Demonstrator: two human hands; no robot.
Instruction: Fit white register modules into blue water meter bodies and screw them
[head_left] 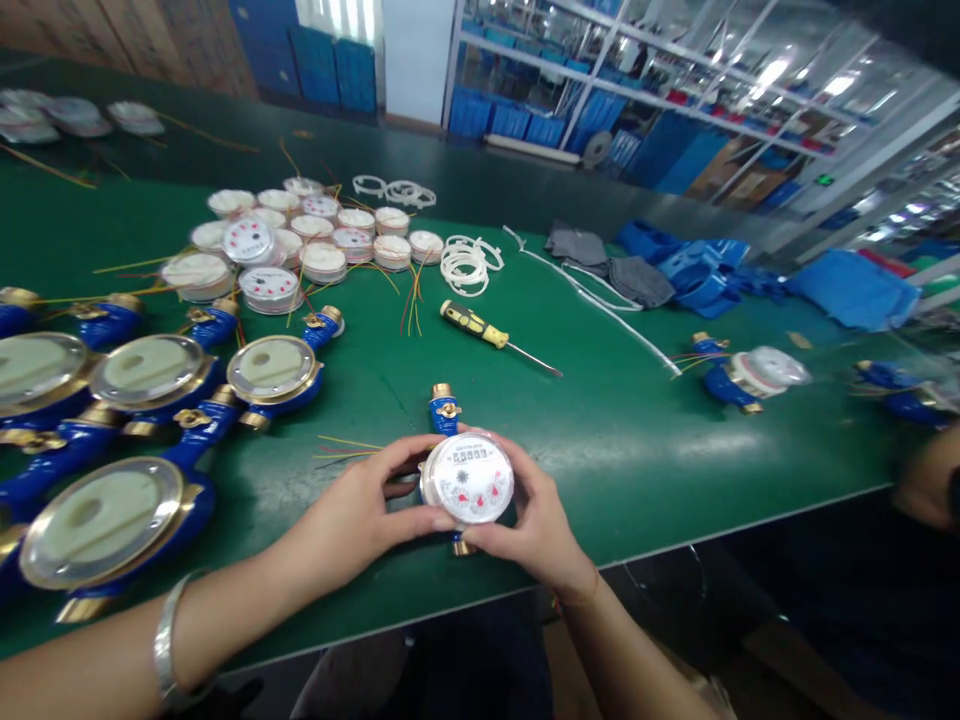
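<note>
A round water meter dial (469,478) with a white face and red pointers sits on a blue water meter body (444,412) with brass ends, near the front of the green table. Around the dial's left side curl the fingers of my left hand (390,490), its thumb at the lower rim. My right hand (534,510) grips the right side, thumb also low on the rim. Thin coloured wires (349,447) stick out to the left of the body. Beyond it lies a yellow and black screwdriver (476,325).
Several blue meter bodies (154,365) stand at left. Behind them are many loose dials (322,262) with wires, and white rings (466,265). Another assembled meter (750,372), blue plastic parts (701,275) and a co-worker's hand (930,475) are on the right.
</note>
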